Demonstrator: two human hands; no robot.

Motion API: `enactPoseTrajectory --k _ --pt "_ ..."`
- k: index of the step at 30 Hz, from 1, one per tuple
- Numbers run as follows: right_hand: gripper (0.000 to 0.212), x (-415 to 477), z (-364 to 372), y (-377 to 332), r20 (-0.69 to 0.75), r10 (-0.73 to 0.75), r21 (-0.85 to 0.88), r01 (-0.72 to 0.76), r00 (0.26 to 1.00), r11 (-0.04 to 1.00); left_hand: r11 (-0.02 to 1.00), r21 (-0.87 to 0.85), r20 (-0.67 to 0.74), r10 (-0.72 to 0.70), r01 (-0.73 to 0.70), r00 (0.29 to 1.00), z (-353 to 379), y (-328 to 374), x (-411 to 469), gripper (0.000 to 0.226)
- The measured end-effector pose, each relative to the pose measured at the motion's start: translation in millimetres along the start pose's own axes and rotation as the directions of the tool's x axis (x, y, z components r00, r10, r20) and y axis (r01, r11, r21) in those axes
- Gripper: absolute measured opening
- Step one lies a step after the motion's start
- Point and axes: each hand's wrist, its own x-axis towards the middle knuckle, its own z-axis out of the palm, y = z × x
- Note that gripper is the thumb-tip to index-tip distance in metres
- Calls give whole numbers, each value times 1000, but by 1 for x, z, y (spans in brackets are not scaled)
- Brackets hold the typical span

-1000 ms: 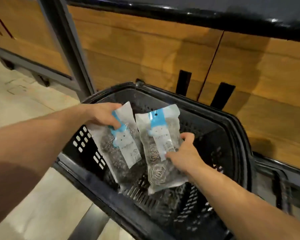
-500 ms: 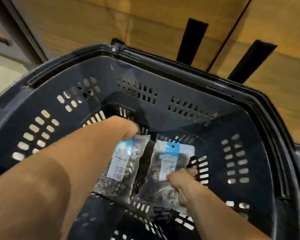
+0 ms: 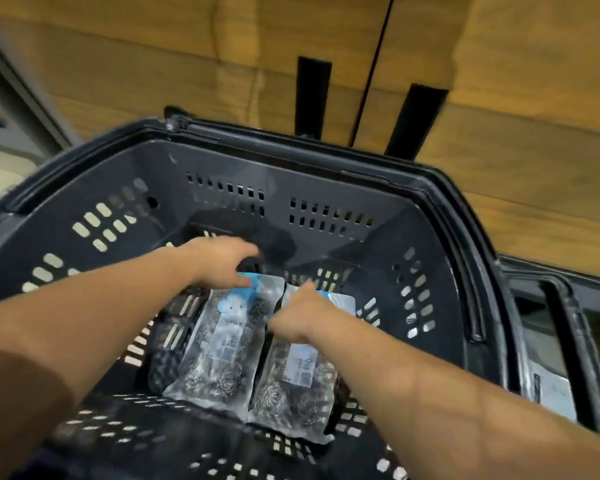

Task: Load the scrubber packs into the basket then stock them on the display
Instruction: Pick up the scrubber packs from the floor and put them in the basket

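While flat, 2 packs (image 3: 222, 344) lengthwise away

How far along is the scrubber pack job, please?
Done: two clear plastic packs of steel-wool scrubbers, the left pack and the right pack, lie side by side on the floor of the dark grey perforated plastic basket. In hand: the left hand is at the left pack's blue header and the right hand is over the right pack; blur hides any grip. Left: stocking the display, which is not in view.
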Motion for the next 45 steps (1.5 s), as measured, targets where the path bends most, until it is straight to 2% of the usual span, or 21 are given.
enactPoseTrajectory --k 2,4,6,8,10,12,15,17,19,23,27,29,31,35,39,41,45 --pt "72 -32 -36 -12 -97 -173 2 174 980 985 978 -203 -147 12 -42 989 -26 19 -22 62" --pt "59 -71 -77 -9 -247 -368 -14 376 897 927 924 -337 -358 51 -181 932 -53 44 -46 61" --pt "49 -109 -114 9 -409 -504 -75 522 761 849 865 -408 -527 36 -291 849 -82 72 -69 49" --pt "42 -145 -147 40 -525 -609 -193 613 595 766 818 -457 -647 -36 -349 762 -112 105 -86 27" --pt "39 -174 -173 82 -614 -645 -239 671 456 702 764 -476 -738 -78 -436 670 -142 148 -100 20" --pt "31 -193 -191 133 -705 -618 -232 710 348 665 678 -520 -774 -117 -520 622 -163 202 -110 18" --pt "22 -193 -201 219 -823 -488 -170 693 292 701 548 -581 -773 -142 -601 618 -174 290 -103 15" --pt "16 -177 -196 276 -869 -386 -98 657 310 748 503 -628 -738 -144 -593 659 -171 350 -85 19" --pt "15 -153 -182 331 -867 -317 -24 604 385 797 457 -717 -652 -173 -526 739 -157 409 -61 15" --pt "29 -100 -134 424 -748 -220 57 391 626 919 356 -851 -472 -193 -387 860 -86 488 -3 15" --pt "52 -60 -57 490 -523 -208 -100 183 827 978 360 -930 -183 -274 -76 944 12 493 41 35" --pt "64 -45 -17 513 -372 -233 -226 156 899 962 398 -913 -58 -342 88 938 60 475 59 47" --pt "77 -30 14 530 -246 -252 -350 157 936 924 404 -885 33 -441 231 897 101 451 73 55" --pt "94 -3 43 543 -171 -219 -382 140 961 914 324 -852 125 -637 412 760 155 399 89 74" --pt "102 13 47 541 -140 -175 -385 109 975 917 186 -877 190 -712 442 676 179 374 102 68" --pt "102 17 44 538 -120 -137 -401 78 983 913 142 -895 202 -718 424 666 181 373 110 67" --pt "94 17 39 530 -66 -51 -364 24 997 931 133 -898 200 -726 419 658 189 374 128 80"
